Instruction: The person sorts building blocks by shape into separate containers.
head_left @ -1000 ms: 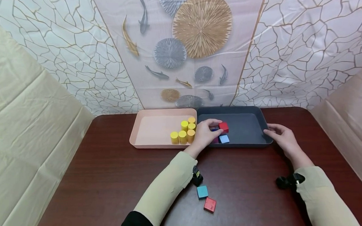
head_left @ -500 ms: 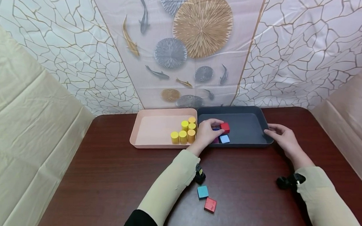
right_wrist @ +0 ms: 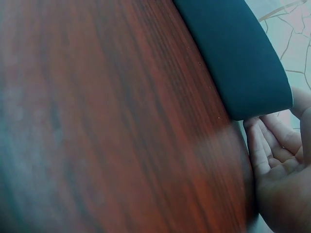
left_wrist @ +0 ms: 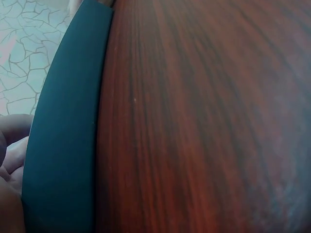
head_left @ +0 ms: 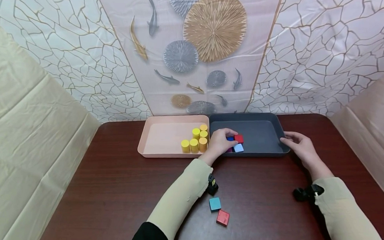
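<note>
In the head view my left hand (head_left: 219, 143) reaches into the dark grey tray (head_left: 259, 132). Its thumb and forefinger pinch a red block (head_left: 239, 138) at the tray's left part. A blue block (head_left: 230, 138) and a light blue block (head_left: 238, 148) sit beside it, with a purple block (head_left: 229, 150) partly hidden by the hand. My right hand (head_left: 300, 145) holds the tray's right end, thumb at the rim. The right wrist view shows its fingers (right_wrist: 262, 145) against the tray's end wall (right_wrist: 243, 63). In the left wrist view the tray's front wall (left_wrist: 68, 121) hides most of the left hand.
A pink tray (head_left: 161, 136) adjoins the dark one on the left, holding several yellow cylinders (head_left: 194, 144) upright near its right side. A teal block (head_left: 215, 204) and another red block (head_left: 222, 218) lie on the brown table (head_left: 255, 210) near the left forearm. A patterned cloth (head_left: 213, 92) hangs behind.
My left hand has shifted slightly right and lowered the red block beside the light blue one. More of the blue block shows now. The right hand has stayed at the tray's end.
</note>
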Demonstrator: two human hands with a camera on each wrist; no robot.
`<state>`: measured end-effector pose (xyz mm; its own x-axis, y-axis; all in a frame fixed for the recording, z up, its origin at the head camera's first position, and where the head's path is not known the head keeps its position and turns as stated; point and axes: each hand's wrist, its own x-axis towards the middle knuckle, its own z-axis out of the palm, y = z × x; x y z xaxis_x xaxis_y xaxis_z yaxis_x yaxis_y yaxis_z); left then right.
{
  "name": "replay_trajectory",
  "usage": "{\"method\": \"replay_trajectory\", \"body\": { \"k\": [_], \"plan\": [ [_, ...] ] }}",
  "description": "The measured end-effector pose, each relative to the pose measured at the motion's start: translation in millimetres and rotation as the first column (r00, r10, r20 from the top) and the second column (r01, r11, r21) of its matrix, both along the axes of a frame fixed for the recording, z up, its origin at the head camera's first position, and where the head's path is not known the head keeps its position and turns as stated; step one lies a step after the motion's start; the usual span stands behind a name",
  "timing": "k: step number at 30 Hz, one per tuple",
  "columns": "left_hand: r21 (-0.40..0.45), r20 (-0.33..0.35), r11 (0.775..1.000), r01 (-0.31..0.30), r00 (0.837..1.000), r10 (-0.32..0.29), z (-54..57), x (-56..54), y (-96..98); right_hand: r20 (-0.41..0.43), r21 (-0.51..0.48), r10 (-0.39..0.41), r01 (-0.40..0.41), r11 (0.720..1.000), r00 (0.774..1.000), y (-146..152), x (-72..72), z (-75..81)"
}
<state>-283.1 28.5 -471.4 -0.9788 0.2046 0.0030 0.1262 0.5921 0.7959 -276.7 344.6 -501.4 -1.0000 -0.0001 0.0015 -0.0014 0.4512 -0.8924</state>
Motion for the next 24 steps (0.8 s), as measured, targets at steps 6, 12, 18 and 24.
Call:
{"method": "replay_trajectory", "body": {
  "k": [6, 12, 18, 24],
  "plan": [
    [-0.006, 0.015, 1.000, 0.003, 1.000, -0.003, -0.5, 1.0, -0.5, 0.005, 0.009, 0.000, 0.000, 1.000, 1.000, 0.0, -0.4, -0.1],
    [-0.014, 0.017, 1.000, 0.004, 1.000, -0.004, -1.2, 1.1, -0.2, 0.004, 0.018, 0.005, -0.005, 1.000, 1.000, -0.5, -0.2, 0.6],
    [-0.014, 0.018, 1.000, 0.005, 1.000, -0.005, -1.9, 0.5, 0.3, 0.002, 0.022, -0.002, 0.002, 1.000, 1.000, -0.6, -0.6, 0.2],
    [-0.026, 0.015, 1.000, 0.010, 1.000, -0.009, -1.6, 0.0, -0.3, -0.011, 0.015, 0.000, 0.000, 1.000, 1.000, -1.2, 0.2, 0.0]
  ]
}}
